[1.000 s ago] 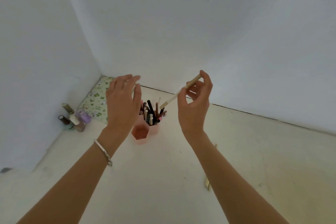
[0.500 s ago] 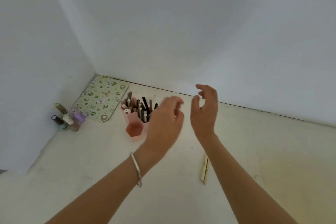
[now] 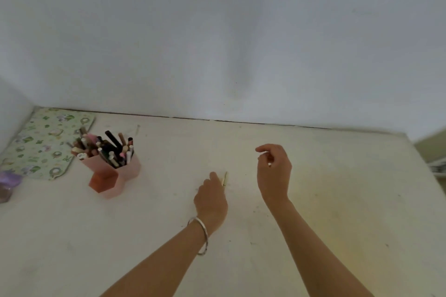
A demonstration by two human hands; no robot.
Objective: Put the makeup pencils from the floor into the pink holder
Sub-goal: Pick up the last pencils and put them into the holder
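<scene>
Left hand [image 3: 211, 198] at pencil [image 3: 225, 178] on floor [image 3: 169, 236], cannot tell its grip, right hand [image 3: 274, 171] loosely apart, empty, holder [image 3: 131, 169] well left

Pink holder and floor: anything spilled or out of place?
Nothing spilled. The pink holder stands crammed with pencils leaning every way. One cream pencil lies loose on the floor, beside the left hand.
</scene>
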